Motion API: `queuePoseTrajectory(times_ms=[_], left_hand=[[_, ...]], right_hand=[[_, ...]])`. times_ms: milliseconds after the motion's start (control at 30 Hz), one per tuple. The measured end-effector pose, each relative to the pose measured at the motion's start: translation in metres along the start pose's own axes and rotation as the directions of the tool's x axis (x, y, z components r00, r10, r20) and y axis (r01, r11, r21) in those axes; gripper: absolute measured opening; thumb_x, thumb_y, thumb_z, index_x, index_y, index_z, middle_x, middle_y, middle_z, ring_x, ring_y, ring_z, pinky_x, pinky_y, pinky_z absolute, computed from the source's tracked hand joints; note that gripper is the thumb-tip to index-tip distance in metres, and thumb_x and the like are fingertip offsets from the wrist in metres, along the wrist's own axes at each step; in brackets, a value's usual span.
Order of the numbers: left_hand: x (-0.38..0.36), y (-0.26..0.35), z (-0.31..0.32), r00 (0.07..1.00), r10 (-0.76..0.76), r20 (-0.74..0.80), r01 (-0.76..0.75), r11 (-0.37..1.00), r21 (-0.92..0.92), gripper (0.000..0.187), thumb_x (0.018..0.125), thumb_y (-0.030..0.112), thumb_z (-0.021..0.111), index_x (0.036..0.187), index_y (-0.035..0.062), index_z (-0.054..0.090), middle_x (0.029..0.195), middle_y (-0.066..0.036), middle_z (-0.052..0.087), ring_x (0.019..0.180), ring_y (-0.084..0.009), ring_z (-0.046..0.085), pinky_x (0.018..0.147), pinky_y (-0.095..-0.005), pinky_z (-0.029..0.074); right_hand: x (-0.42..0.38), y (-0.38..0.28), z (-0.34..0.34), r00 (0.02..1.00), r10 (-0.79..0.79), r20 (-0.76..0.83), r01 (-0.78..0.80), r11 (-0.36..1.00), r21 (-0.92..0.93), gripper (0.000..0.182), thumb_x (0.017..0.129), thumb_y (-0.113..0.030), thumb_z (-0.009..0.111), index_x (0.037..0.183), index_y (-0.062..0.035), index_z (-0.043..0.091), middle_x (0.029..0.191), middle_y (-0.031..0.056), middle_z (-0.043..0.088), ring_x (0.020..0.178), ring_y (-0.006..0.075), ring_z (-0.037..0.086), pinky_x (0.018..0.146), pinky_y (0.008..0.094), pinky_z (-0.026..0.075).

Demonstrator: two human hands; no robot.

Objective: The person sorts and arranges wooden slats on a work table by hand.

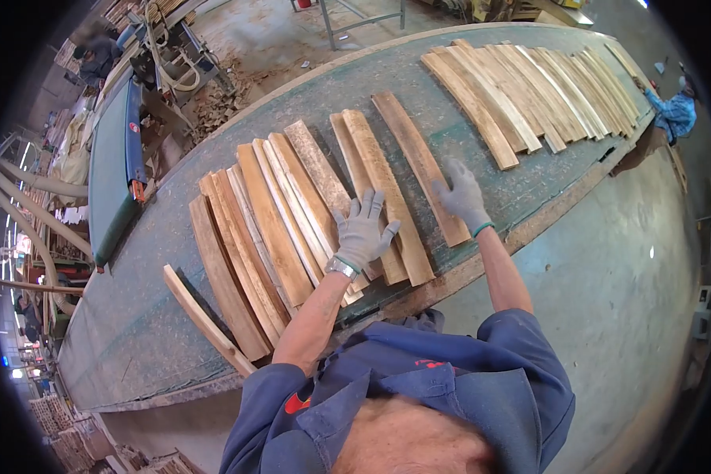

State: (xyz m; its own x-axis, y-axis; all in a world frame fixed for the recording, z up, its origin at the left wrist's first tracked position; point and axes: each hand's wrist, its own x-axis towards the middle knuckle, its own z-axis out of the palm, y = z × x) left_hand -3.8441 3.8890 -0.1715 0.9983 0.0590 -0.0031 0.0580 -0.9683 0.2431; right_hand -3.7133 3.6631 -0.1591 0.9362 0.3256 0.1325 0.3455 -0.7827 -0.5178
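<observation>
My left hand, in a grey work glove with a watch at the wrist, lies with fingers spread over the wooden boards in front of me. Its fingertips overlap a mottled board and a long light board. My right hand, gloved too, has its fingers apart at the right edge of a darker brown board. That board lies apart from its neighbours. Left of my left hand, several boards lie side by side, some overlapping. A narrow strip rests at the far left of the row.
The boards lie on a long green worktable with a worn wooden edge. Another row of boards fills its far right part, where a person in blue stands. At left are a green-topped conveyor and hoses.
</observation>
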Motion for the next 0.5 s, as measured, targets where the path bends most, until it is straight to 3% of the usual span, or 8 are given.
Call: queuePoseTrajectory(times_ms=[67, 100, 200, 233, 333, 367, 467, 500], left_hand=[[-0.001, 0.01, -0.023, 0.993, -0.03, 0.11, 0.028, 0.999, 0.017, 0.085, 0.09, 0.067, 0.046, 0.155, 0.0148, 0.029, 0.16, -0.013, 0.027, 0.141, -0.0343, 0.035, 0.11, -0.0689, 0.018], [0.004, 0.017, -0.035, 0.986, -0.044, 0.162, 0.04, 0.999, 0.028, 0.084, 0.091, 0.066, 0.046, 0.155, 0.015, 0.03, 0.161, -0.014, 0.026, 0.14, -0.0343, 0.036, 0.11, -0.0678, 0.021], [0.015, 0.037, -0.042, 0.97, -0.129, 0.208, 0.113, 0.99, 0.089, 0.078, 0.086, 0.069, 0.051, 0.151, 0.0257, 0.04, 0.155, -0.018, 0.031, 0.139, -0.0389, 0.033, 0.108, -0.0685, 0.019], [0.019, 0.038, -0.039, 0.966, -0.135, 0.22, 0.133, 0.991, 0.027, 0.077, 0.084, 0.069, 0.054, 0.149, 0.0287, 0.043, 0.153, -0.021, 0.032, 0.141, -0.0446, 0.027, 0.112, -0.0671, 0.013], [0.021, 0.027, -0.01, 0.994, -0.107, -0.014, 0.107, 0.994, -0.018, 0.076, 0.084, 0.065, 0.057, 0.148, 0.0256, 0.044, 0.154, -0.022, 0.03, 0.142, -0.0484, 0.022, 0.115, -0.0647, 0.01], [0.018, 0.018, -0.006, 0.995, -0.083, -0.063, 0.078, 0.994, -0.083, 0.075, 0.086, 0.06, 0.058, 0.148, 0.0199, 0.043, 0.156, -0.027, 0.023, 0.143, -0.054, 0.015, 0.116, -0.0649, 0.008], [0.001, 0.002, 0.008, 0.941, -0.225, -0.251, 0.231, 0.973, -0.004, 0.076, 0.09, 0.057, 0.054, 0.15, 0.0118, 0.04, 0.157, -0.033, 0.015, 0.143, -0.0589, 0.007, 0.115, -0.0672, 0.004], [-0.006, -0.006, 0.007, 0.94, -0.258, -0.225, 0.24, 0.965, -0.104, 0.077, 0.093, 0.054, 0.05, 0.151, 0.0047, 0.035, 0.155, -0.039, 0.012, 0.141, -0.0631, 0.004, 0.114, -0.068, 0.001]], right_hand=[[-0.022, -0.017, 0.02, 0.983, -0.147, 0.108, 0.168, 0.96, -0.222, 0.06, 0.088, -0.038, 0.065, 0.142, -0.0176, 0.05, 0.149, 0.0229, 0.042, 0.139, 0.0403, 0.039, 0.109, 0.055, 0.033], [-0.021, -0.009, 0.035, 0.982, -0.181, 0.058, 0.19, 0.958, -0.213, 0.059, 0.086, -0.042, 0.066, 0.14, -0.0236, 0.053, 0.153, 0.0213, 0.036, 0.142, 0.0417, 0.032, 0.108, 0.0616, 0.028], [-0.006, -0.002, 0.039, 0.989, -0.123, -0.08, 0.079, 0.906, -0.415, 0.061, 0.085, -0.044, 0.067, 0.14, -0.0234, 0.052, 0.152, 0.0215, 0.037, 0.141, 0.0403, 0.033, 0.107, 0.0608, 0.028], [-0.001, -0.002, 0.038, 0.986, -0.105, -0.129, 0.04, 0.904, -0.426, 0.061, 0.085, -0.046, 0.066, 0.14, -0.0246, 0.052, 0.152, 0.0209, 0.038, 0.142, 0.0392, 0.033, 0.109, 0.0606, 0.025], [-0.019, -0.028, 0.037, 0.956, -0.227, -0.189, 0.182, 0.957, -0.228, 0.058, 0.085, -0.049, 0.064, 0.136, -0.0242, 0.056, 0.15, 0.0205, 0.04, 0.142, 0.0379, 0.034, 0.11, 0.0618, 0.022], [-0.031, -0.033, 0.037, 0.954, -0.284, -0.09, 0.252, 0.929, -0.27, 0.059, 0.084, -0.05, 0.064, 0.136, -0.0248, 0.056, 0.15, 0.0196, 0.041, 0.142, 0.0366, 0.034, 0.112, 0.0619, 0.02], [-0.04, -0.035, 0.031, 0.973, -0.229, 0.038, 0.228, 0.91, -0.346, 0.06, 0.081, -0.047, 0.066, 0.137, -0.0258, 0.055, 0.15, 0.0182, 0.041, 0.142, 0.0361, 0.033, 0.113, 0.0614, 0.018], [-0.035, -0.038, 0.027, 0.976, -0.218, 0.015, 0.208, 0.906, -0.368, 0.058, 0.079, -0.043, 0.068, 0.133, -0.024, 0.057, 0.148, 0.015, 0.044, 0.138, 0.034, 0.037, 0.112, 0.0605, 0.02]])
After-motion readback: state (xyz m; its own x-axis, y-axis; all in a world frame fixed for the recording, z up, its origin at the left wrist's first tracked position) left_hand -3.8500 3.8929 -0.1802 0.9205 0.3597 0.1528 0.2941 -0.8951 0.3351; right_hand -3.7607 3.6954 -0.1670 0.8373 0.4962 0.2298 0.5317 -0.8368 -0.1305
